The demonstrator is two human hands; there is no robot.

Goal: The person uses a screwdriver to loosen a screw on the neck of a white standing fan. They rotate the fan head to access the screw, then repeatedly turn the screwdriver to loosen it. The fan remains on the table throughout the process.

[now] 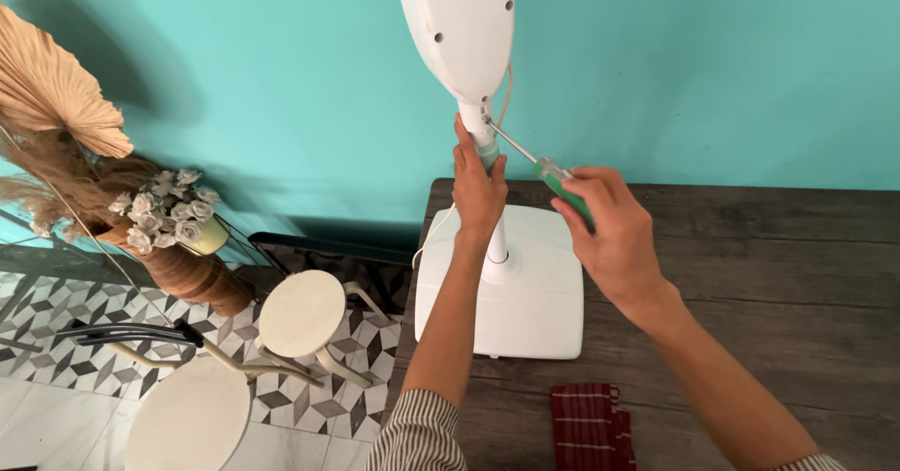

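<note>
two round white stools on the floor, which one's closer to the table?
The smaller-looking round white stool, right beside the dark wooden table edge. The other white stool stands further left, towards the bottom of the frame.

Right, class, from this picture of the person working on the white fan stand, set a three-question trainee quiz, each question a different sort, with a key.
1. True or false: the left hand grips the stand's pole.
2. What does the right hand hold? A) hammer B) green-handled screwdriver C) pliers
3. Where does the red checked cloth lie?

Key
1. True; it grips just under the white housing.
2. B; its tip meets the neck below the housing.
3. On the dark wooden table, in front of the square white base.
</note>
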